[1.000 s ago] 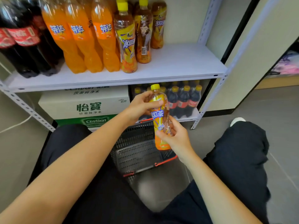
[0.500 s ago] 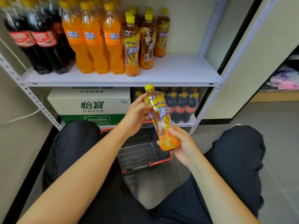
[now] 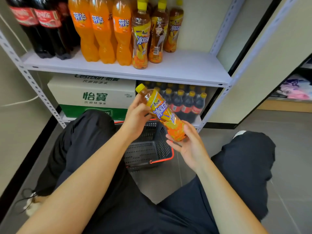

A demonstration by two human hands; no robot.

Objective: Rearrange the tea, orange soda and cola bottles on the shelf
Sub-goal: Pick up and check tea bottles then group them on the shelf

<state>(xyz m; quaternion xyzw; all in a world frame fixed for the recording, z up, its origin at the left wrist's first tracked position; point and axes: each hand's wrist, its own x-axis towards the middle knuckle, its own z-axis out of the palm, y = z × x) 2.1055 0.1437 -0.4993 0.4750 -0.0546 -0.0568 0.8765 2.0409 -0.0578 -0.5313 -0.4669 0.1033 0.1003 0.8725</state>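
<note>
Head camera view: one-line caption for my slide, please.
Person holds a tilted tea bottle, left hand near its neck, right hand under its base, facing the shelf.

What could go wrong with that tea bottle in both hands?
The tea bottle is tilted, the left hand gripping its top and the right hand cupping its base; it could slip into the basket below. Set down carelessly, it might topple the tea bottles standing close together on the shelf.

Grey tiled floor point(image 3: 290, 149), cream wall point(image 3: 195, 22), black skirting point(image 3: 219, 126).
</note>
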